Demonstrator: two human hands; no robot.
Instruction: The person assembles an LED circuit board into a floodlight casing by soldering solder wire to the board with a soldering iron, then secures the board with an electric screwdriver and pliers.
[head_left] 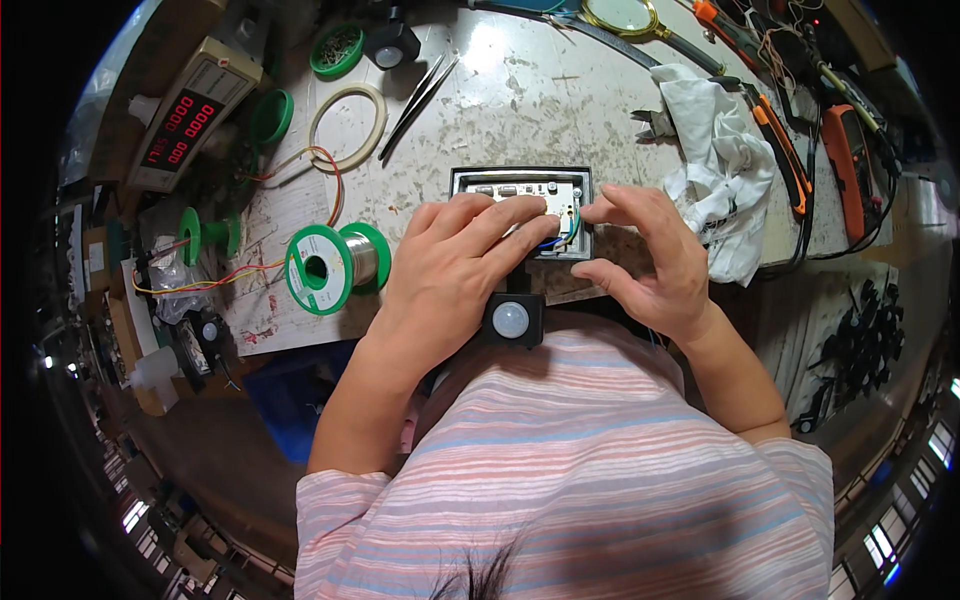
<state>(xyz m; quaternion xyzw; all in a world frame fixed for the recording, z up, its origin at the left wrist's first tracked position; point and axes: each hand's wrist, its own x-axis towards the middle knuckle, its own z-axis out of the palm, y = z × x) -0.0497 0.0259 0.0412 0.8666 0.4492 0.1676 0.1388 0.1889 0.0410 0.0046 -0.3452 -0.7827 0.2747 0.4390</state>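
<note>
A dark, rectangular metal housing (520, 172) lies near the table's front edge, with a white circuit board (512, 189) inside. Blue and green wires (573, 234) curve at the board's right end. My left hand (440, 270) lies across the housing, fingers stretched over the board and tips near the wires; its thumb is hidden. At the housing's right side is my right hand (655, 250), thumb and forefinger apart, tips by the rim, nothing visible between them. A black motion sensor (512, 320) with a white dome sits below the housing, close to my shirt.
A green spool of solder wire (335, 267) stands left of my left hand. Beyond are tweezers (418, 108), a tape roll (318, 130) and a red-digit display box (190, 115). At right lie a white cloth (720, 170), cutters (655, 124) and an orange-handled tool (783, 150).
</note>
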